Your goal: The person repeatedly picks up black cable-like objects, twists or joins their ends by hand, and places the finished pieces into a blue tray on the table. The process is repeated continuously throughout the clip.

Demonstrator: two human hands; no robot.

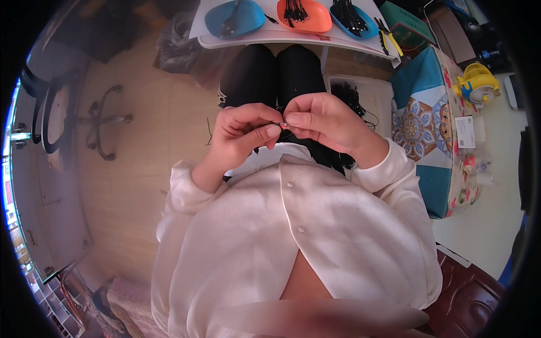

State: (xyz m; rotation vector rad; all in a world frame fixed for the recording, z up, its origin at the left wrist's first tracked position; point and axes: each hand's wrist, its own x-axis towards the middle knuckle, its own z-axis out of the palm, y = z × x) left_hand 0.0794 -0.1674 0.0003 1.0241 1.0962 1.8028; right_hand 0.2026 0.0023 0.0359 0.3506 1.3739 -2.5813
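Over my lap, my left hand [245, 132] and my right hand [321, 121] meet with fingertips almost touching. Both pinch a thin black cable end [284, 125] with a bit of red on it, perhaps bared wires; most of it is hidden by the fingers. More black cables [329, 155] lie in a bundle across my lap, below the right hand. Up on the table edge, short black cables with plug ends lie in a blue tray [214, 19], an orange tray [322, 21] and a second blue tray [369, 28].
Yellow-handled pliers [393, 42] lie on the white table [265, 39], right of the trays. A pale bin [380, 90] with black cables stands right of my legs. Farther right are a patterned cloth-covered box [420, 124] and a yellow fan [478, 84]. A wheeled chair base [101, 121] is at left.
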